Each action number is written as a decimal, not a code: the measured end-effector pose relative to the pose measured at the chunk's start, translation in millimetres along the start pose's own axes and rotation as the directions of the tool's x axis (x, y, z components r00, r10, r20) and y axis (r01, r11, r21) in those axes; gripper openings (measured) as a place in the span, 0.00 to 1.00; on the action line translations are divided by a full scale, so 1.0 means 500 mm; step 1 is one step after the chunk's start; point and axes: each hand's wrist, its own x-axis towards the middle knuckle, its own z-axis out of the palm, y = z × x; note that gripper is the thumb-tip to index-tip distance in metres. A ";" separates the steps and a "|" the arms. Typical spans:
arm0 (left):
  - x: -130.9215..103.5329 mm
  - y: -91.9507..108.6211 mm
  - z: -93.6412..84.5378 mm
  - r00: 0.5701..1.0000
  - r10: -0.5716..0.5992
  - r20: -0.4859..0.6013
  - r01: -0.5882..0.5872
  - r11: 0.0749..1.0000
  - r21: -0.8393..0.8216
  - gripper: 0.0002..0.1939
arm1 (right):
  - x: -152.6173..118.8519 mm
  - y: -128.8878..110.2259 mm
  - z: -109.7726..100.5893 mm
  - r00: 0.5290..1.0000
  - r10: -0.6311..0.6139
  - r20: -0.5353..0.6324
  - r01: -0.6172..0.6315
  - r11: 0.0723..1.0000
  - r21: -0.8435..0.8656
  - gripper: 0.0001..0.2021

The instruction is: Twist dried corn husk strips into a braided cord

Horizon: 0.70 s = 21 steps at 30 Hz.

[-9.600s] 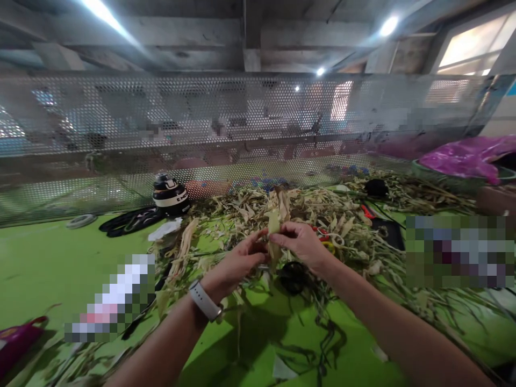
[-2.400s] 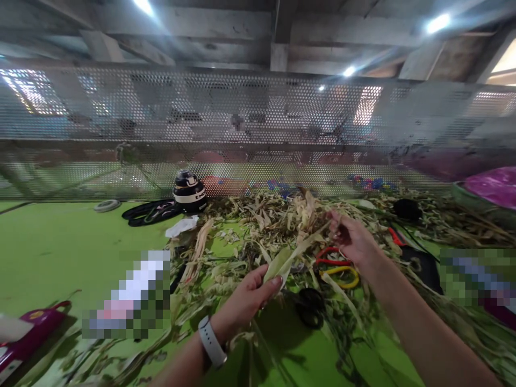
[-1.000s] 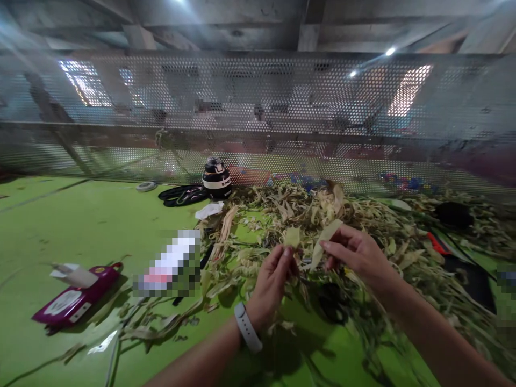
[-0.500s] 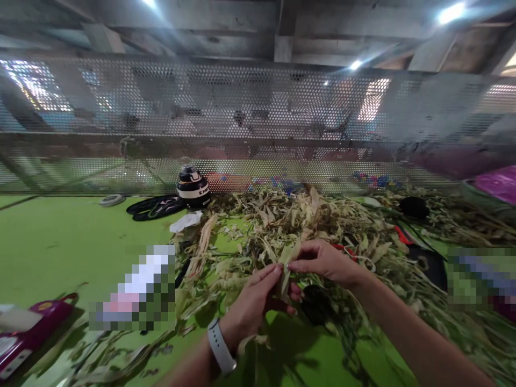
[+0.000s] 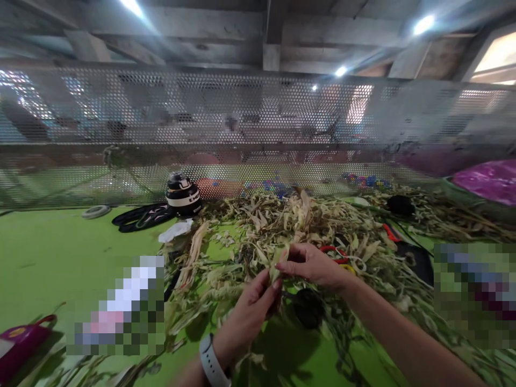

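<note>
My left hand [image 5: 250, 305], with a pale watch strap [image 5: 212, 359] at its wrist, pinches the lower end of a pale green dried husk [image 5: 277, 259]. My right hand [image 5: 312, 264] grips the same husk higher up, between thumb and fingers. Both hands are close together above the green table [image 5: 288, 349]. Behind them spreads a heap of dry husks [image 5: 262, 215]. Red-handled scissors [image 5: 336, 254] lie partly behind my right hand, beside a yellow handle [image 5: 349, 269]. Below the hands sits a dark object [image 5: 308, 307] whose kind I cannot make out.
A black jug [image 5: 183, 200] stands at the back, with a black pouch [image 5: 141, 216] and a tape roll [image 5: 95, 211] to its left. A perforated metal screen [image 5: 226, 97] closes off the far edge. At right is a basin [image 5: 463, 193] with pink plastic [image 5: 489, 180].
My hands have shifted slightly around the husk, and the left fingers are more curled in. The whole view has moved a little to the right.
</note>
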 end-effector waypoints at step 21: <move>-0.011 0.008 -0.029 0.997 -0.070 -0.012 0.070 0.997 0.024 0.16 | 0.021 0.016 -0.077 0.876 0.123 -0.467 -0.015 0.974 0.227 0.21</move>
